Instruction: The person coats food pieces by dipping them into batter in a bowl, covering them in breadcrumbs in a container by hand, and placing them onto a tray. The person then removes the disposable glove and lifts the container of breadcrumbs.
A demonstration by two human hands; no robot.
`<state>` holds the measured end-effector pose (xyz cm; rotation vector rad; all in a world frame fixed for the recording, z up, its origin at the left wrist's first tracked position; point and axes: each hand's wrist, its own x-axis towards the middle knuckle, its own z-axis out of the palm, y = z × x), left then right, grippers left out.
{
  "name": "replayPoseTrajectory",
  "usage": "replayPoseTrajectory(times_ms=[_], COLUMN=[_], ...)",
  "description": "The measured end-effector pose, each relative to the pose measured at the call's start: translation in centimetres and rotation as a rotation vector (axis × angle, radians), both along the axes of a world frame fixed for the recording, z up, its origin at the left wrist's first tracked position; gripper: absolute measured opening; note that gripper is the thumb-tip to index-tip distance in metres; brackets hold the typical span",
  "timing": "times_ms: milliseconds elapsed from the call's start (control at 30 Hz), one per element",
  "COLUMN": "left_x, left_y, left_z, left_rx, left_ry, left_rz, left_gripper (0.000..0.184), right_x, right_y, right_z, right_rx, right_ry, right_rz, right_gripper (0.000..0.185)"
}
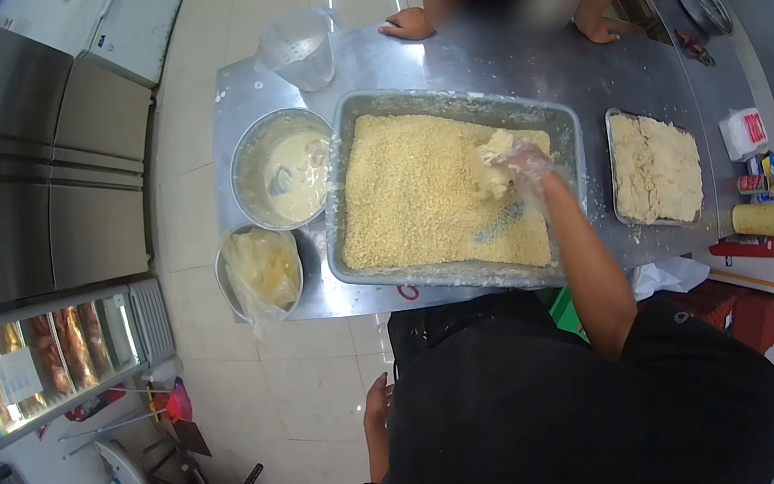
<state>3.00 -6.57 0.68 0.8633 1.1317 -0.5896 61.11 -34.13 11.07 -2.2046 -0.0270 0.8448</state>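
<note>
My right hand [526,162], in a clear plastic glove, is closed around a crumb-coated piece of food [497,162] above the bed of pale breadcrumbs [421,201]. The crumbs fill most of a grey plastic tub [474,281], and a bare patch of its bottom shows near my wrist. My left hand [378,401] hangs low beside my body, away from the table; its fingers are partly hidden. Left of the tub, a round metal bowl [241,169] contains creamy batter [298,160].
A metal bowl [231,292] holds a plastic bag of pale food [265,269]. Behind is a clear measuring jug [298,53]. On the right lies a tray of coated pieces [656,167]. Another person's hands [408,25] rest on the steel table [368,57] opposite.
</note>
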Motion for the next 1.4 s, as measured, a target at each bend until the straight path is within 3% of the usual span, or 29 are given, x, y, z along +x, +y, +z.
replayPoseTrajectory(times_ms=[100, 200, 300, 367, 400, 433, 500, 533, 567, 633, 667, 700, 733, 767, 833, 867, 933, 967, 1067, 1133, 1200, 1267, 1333, 1400], left_x=[-1.4, 0.0, 3.1, 4.1, 4.9, 5.0, 0.1, -0.6, 0.5, 1.4, -0.5, -3.3, -4.1, -6.0, -4.5, -2.9, 0.4, 2.0, 5.3, 7.2, 8.9, 10.6, 11.6, 12.2], left_y=[0.3, 1.1, 2.3, 2.9, 3.5, 3.9, 5.6, 6.1, 5.7, 4.8, 4.8, 5.2, 4.5, 4.5, 3.4, 3.2, 3.4, 3.5, 4.9, 5.9, 6.8, 7.3, 7.5, 8.0], left_z=[-4.1, -3.3, 1.0, 3.5, 3.9, 3.7, -2.9, -5.5, -3.9, 0.8, -0.8, -3.8, -4.5, -7.1, -2.5, -0.3, 1.1, 1.8, 3.6, 5.1, 6.2, 7.6, 8.9, 10.2], left_rx=[-0.146, -0.073, -0.064, -0.021, 0.005, 0.008, -0.178, -0.274, -0.226, -0.125, -0.129, -0.135, 0.296, 0.121, 0.095, 0.077, 0.052, 0.044, 0.046, 0.064, 0.076, 0.087, 0.095, 0.111], left_ry=[0.03, 0.084, 0.129, 0.106, 0.091, 0.097, 0.07, 0.05, 0.055, 0.077, -0.042, -0.19, -0.263, -0.26, -0.088, -0.051, -0.025, -0.019, -0.012, 0.0, 0.011, 0.021, 0.025, 0.024], left_rz=[0.034, -0.058, -0.044, -0.061, -0.076, -0.071, 0.039, 0.098, 0.083, 0.06, 0.076, 0.08, -0.183, -0.012, -0.068, -0.084, -0.112, -0.134, -0.198, -0.236, -0.264, -0.27, -0.269, -0.258], left_gripper=[0.065, 0.064, 0.064, 0.065, 0.065, 0.066, 0.067, 0.068, 0.066, 0.062, 0.058, 0.054, 0.048, 0.053, 0.054, 0.054, 0.054, 0.055, 0.055, 0.056, 0.057, 0.057, 0.058, 0.058], right_x=[0.3, -1.3, -4.9, -4.5, -4.5, -5.7, -5.9, -5.3, -4.7, -4.9, -5.3, -6.1, -6.4, -6.9, -6.1, -6.6, -7.5, -7.1, -9.9, -11.5, -12.3, -13.2, -13.0, -12.5], right_y=[-1.6, 0.1, 7.0, 10.8, 12.4, 15.8, 19.2, 20.8, 21.8, 22.1, 21.8, 21.2, 20.6, 20.3, 18.8, 17.6, 16.3, 16.1, 14.0, 15.0, 14.4, 11.9, 12.4, 13.4], right_z=[3.0, 4.8, 12.9, 12.0, 8.8, 11.0, 10.2, 6.1, 2.2, 1.9, 2.1, 1.0, 0.0, 1.0, 7.2, 7.2, 3.4, -0.4, -5.6, -12.2, -12.0, -2.0, 7.5, 8.4], right_rx=[-0.313, -0.134, 0.496, 0.252, 0.513, 0.199, 0.248, 0.082, -0.097, -0.095, -0.092, -0.065, -0.052, -0.072, -0.093, 0.159, 0.38, 0.353, 0.884, 0.873, 0.637, 0.146, 0.49, 0.625], right_ry=[-0.191, -0.442, 0.204, 0.149, 0.222, -0.373, -0.067, -0.482, -0.888, -0.415, -0.183, -0.249, -0.349, -0.299, 0.195, 0.323, 0.432, 0.439, 0.615, 0.478, 0.098, -0.512, 0.271, 0.554], right_rz=[0.08, -0.016, -0.374, -0.137, -0.151, 0.09, 0.007, 0.174, 0.342, 0.45, 0.491, 0.577, 0.657, 0.631, 0.864, 0.742, 0.546, 0.469, 0.054, 0.1, 0.318, 0.672, -0.115, -0.429], right_gripper=[0.047, 0.038, 0.031, 0.049, 0.05, 0.024, 0.031, 0.035, 0.039, 0.046, 0.05, 0.053, 0.056, 0.059, 0.053, 0.053, 0.057, 0.059, 0.046, 0.048, 0.052, 0.059, 0.063, 0.067])
